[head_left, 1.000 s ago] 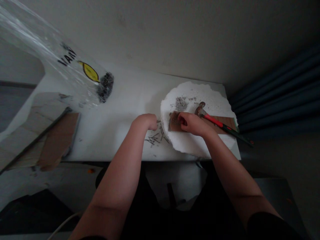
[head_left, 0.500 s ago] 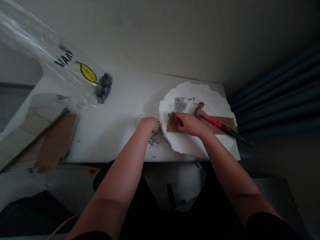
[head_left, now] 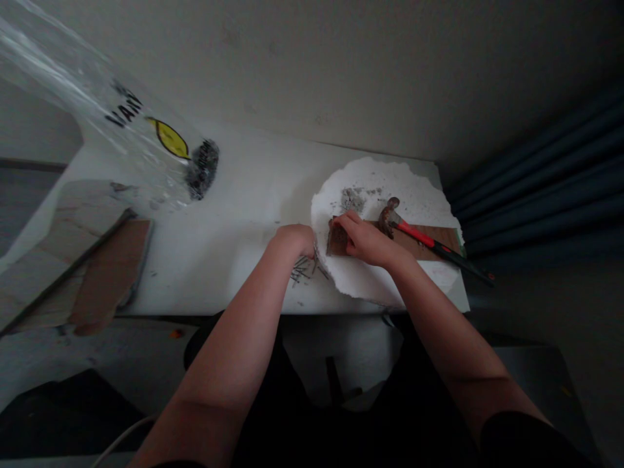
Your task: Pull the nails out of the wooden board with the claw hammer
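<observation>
My left hand (head_left: 298, 239) is bent down with curled fingers at the left edge of a round white foam slab (head_left: 363, 281). Loose nails (head_left: 301, 268) lie on the table just below it. Its fingertips are hidden, so what they hold cannot be made out. My right hand (head_left: 361, 238) rests over the left end of a brown wooden board (head_left: 441, 238) on the slab, fingers bent toward the board's far left corner and thumb tucked below. Anything small between those fingers is too dark to tell. A claw hammer (head_left: 414, 235) with a red and black handle lies across the board, right of this hand.
Grey crumbs (head_left: 351, 200) are scattered on the slab. A clear plastic bag (head_left: 166, 166) with dark contents stands at the back left of the white table (head_left: 244, 214). Another brown board piece (head_left: 110, 279) lies at the left. A dark curtain (head_left: 546, 182) hangs at the right.
My right fingers have stretched a little farther toward the board's far left corner. My left hand has shifted slightly right, closer to the slab. The hammer stays on the board.
</observation>
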Available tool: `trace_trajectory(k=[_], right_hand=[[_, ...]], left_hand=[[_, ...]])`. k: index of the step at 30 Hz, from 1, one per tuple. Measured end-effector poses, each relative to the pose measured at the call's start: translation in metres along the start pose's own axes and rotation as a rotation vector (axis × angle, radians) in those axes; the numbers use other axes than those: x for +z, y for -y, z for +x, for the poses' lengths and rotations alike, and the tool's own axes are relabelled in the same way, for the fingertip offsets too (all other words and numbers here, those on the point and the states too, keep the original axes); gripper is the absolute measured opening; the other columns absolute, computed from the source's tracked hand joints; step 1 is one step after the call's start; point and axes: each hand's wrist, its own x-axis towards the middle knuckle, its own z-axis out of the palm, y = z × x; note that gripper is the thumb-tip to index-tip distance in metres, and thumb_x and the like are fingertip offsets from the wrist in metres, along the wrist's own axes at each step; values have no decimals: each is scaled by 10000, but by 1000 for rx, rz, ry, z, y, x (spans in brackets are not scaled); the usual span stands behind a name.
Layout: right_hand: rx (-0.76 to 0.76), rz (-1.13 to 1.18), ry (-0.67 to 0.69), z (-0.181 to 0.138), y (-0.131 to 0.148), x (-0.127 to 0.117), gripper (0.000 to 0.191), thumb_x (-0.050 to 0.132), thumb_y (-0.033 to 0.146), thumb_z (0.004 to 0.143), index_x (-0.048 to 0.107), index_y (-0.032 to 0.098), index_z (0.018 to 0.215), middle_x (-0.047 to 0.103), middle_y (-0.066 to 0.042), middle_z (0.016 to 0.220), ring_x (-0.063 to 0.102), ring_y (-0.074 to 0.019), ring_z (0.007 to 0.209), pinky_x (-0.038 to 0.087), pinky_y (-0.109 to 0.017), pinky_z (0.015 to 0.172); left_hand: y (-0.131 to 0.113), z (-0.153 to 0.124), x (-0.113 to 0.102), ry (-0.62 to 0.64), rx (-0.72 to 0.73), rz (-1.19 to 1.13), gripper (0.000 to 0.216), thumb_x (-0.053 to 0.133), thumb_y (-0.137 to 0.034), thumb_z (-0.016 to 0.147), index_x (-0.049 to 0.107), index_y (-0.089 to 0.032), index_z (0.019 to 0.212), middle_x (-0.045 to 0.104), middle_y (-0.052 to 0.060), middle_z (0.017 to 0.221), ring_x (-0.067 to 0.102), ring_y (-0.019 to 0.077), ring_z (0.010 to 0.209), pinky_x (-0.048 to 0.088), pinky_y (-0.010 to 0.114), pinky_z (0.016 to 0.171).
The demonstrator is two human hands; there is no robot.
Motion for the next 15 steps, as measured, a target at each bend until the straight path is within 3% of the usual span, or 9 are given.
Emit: trace_trajectory(k=[8,15], right_hand=[[32,-56,29,2,1,1,566,477,27,755,467,191,1296,533,-141,1301,630,-231,946,495,-368,854],[32,-57,31,3,4,0,566,479,22,749,468,192,1288,541,-132,1267,624,-226,950,496,-358,849]], left_hand=[[2,-2,0,-48,11,-47,567,745,-411,717,726,-214,1248,707,163,1244,667,344,1113,532,378,913],[0,-4,-2,-34,29,-57,542,735,-403,740,731,-182,1234,696,187,1254,670,348,1110,540,383,902]])
